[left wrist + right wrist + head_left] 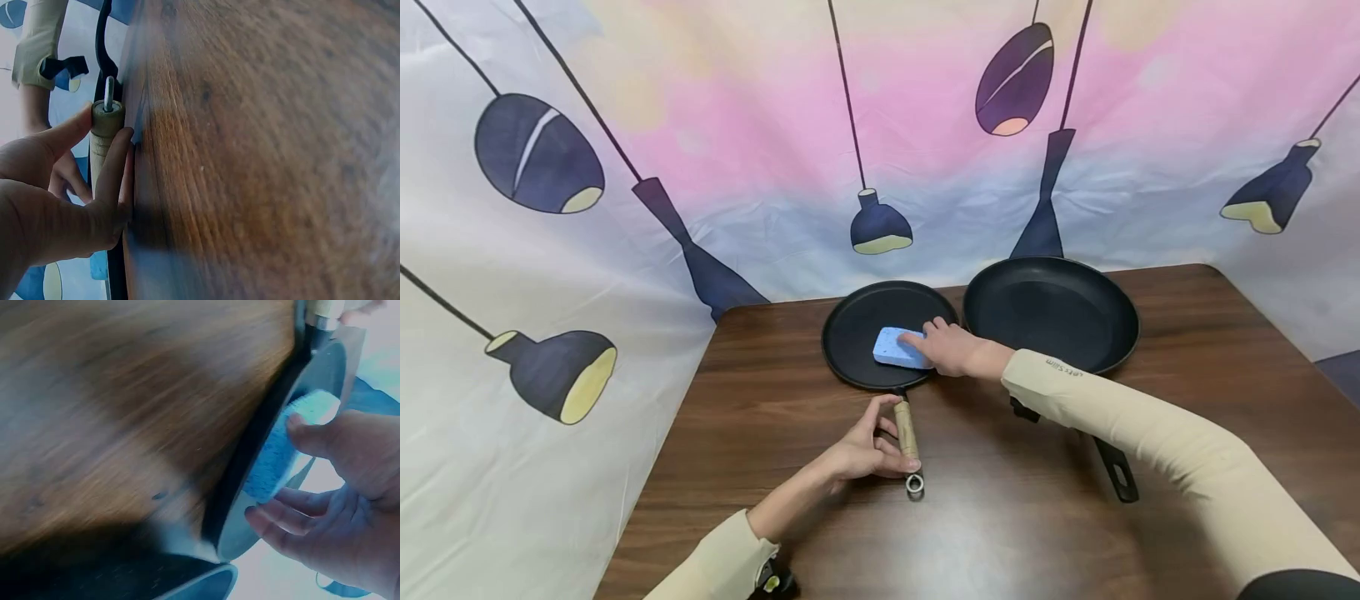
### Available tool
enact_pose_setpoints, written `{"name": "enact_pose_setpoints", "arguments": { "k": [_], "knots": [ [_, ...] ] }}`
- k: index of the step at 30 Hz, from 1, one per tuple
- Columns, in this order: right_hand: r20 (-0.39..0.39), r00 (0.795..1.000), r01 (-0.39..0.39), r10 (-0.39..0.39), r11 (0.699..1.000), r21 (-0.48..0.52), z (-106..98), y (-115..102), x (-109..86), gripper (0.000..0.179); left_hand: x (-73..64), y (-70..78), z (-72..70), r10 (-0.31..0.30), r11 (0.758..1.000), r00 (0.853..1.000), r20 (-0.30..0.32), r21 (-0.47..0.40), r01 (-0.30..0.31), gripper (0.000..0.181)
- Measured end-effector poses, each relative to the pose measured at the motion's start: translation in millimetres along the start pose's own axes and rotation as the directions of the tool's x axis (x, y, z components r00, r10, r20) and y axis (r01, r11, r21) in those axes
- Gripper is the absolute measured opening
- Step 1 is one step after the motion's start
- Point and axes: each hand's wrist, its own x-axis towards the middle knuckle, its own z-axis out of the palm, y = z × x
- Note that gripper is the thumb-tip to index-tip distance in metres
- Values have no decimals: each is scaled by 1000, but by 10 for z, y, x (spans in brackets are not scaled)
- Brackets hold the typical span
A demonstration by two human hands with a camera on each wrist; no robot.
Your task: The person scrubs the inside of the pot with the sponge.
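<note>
In the head view, a small flat black pan [859,312] lies on the table with its wooden handle [906,427] toward me. My left hand [863,450] grips that handle from the left, thumb and fingers on its sides. The left wrist view shows the metal hanging ring [109,94] at the handle's end. A light blue sponge [895,347] is over the pan's cooking surface, and my right hand [953,348] holds it by its right end. In the right wrist view the thumb lies along the top of the sponge [275,453]; the fingers are below its edge.
Close on the right of the flat pan stands a larger, deeper black frying pan [1048,304], its handle [1117,471] pointing toward me and partly hidden by my right sleeve [1120,417]. The brown wooden table [760,375] ends at a printed cloth backdrop [775,167].
</note>
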Motion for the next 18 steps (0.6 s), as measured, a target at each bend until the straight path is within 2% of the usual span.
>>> {"name": "enact_pose_setpoints", "arguments": {
  "k": [5, 7, 9, 11, 14, 16, 18],
  "knots": [
    [-145, 989, 14, -16, 1000, -14, -148, 245, -186, 60, 20, 119, -5, -45, 998, 998, 31, -31, 46, 96],
    [-195, 981, -7, 4, 1000, -11, -223, 383, -301, 59, 21, 191, -25, -66, 998, 997, 27, -2, 66, 94],
    [-229, 973, -39, 36, 999, -11, -266, 551, -432, 58, 30, 263, -50, -76, 994, 997, -14, 73, 77, 88],
    [-238, 968, -78, 79, 997, 13, -276, 734, -574, 58, 62, 308, -60, -57, 985, 995, -85, 160, 70, 81],
    [-205, 965, -156, 166, 986, 62, -229, 1021, -787, 59, 150, 343, -38, 41, 949, 990, -134, 316, 4, 70],
    [-169, 961, -207, 220, 974, 91, -181, 1205, -903, 59, 231, 371, 4, 154, 901, 981, -121, 423, -90, 63],
    [-135, 957, -242, 257, 963, 115, -132, 1365, -980, 58, 300, 432, 64, 257, 849, 962, -89, 497, -180, 55]
  ]
}}
